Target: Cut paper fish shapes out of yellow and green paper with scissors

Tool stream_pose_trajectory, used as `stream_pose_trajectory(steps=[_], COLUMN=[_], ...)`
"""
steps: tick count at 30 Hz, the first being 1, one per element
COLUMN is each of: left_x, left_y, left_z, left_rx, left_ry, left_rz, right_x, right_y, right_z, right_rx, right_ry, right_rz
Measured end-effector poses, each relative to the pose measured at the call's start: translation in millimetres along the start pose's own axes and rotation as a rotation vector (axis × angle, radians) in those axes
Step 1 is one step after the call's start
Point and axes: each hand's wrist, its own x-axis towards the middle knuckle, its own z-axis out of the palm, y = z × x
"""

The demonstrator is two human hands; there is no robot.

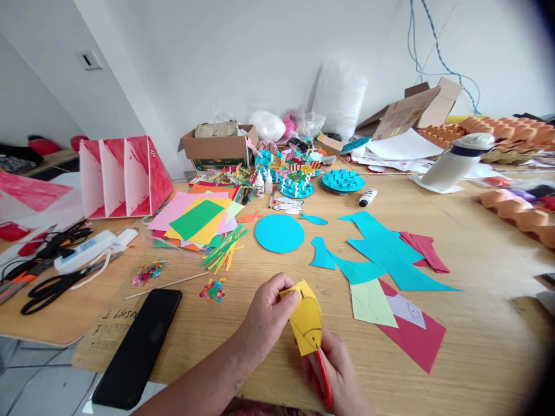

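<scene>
Between the thumb and fingers of my left hand (271, 315) is a piece of yellow paper (306, 318) with a fish drawn on it in dark line. My right hand (340, 370) is closed round the red handles of a pair of scissors (321, 381); the blades are hidden behind the paper. Beyond my hands lies a blue paper circle (280, 233), with an orange paper fish (249, 218) and a blue paper fish (314, 219) near it. Blue paper offcuts (385, 254) and a light green sheet with a faint drawing (373, 303) lie to the right.
A black phone (137, 346) lies at the left front, near a thin stick (167, 286) and small colourful pieces (213, 290). Stacked coloured paper (197, 221), glue bottles (259, 185) and a cardboard box (219, 144) are farther back. Black scissors (56, 286) rest at far left.
</scene>
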Motion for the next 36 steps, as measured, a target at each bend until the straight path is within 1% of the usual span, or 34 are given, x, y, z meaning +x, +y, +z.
stream_pose_trajectory(steps=[5, 10, 14, 18, 22, 24, 28, 31, 36], left_x=[-1.1, -1.5, -2.0, -2.4, -2.5, -2.3, -1.7, -0.9, -0.1], left_y=[0.3, 0.9, 2.1, 3.3, 4.1, 4.3, 3.5, 1.7, -1.2], left_z=[2.1, 3.3, 4.9, 6.5, 7.0, 7.1, 7.0, 5.9, 1.9], left_rx=[-0.050, -0.067, -0.077, -0.091, -0.104, -0.115, -0.137, -0.148, -0.181], left_ry=[0.003, -0.002, 0.015, 0.028, 0.029, 0.023, 0.004, -0.009, -0.033], left_rz=[-0.027, -0.035, -0.034, -0.036, -0.039, -0.040, -0.051, -0.074, -0.075], right_x=[0.3, 0.7, 0.4, 0.3, -0.7, -1.1, -1.1, -0.8, 0.0], right_y=[1.2, 1.6, 2.1, 1.0, -1.4, -1.1, 1.9, 2.4, 0.6], right_z=[-1.1, -2.0, -1.3, -1.8, -1.9, -1.8, -2.1, -2.9, -7.0], right_rx=[0.003, 0.017, 0.038, 0.018, 0.024, 0.024, 0.035, 0.050, 0.073], right_ry=[0.004, -0.032, 0.010, -0.009, 0.031, 0.029, 0.022, 0.012, -0.064], right_rz=[0.003, 0.016, 0.022, -0.008, 0.006, 0.005, 0.004, 0.031, 0.061])
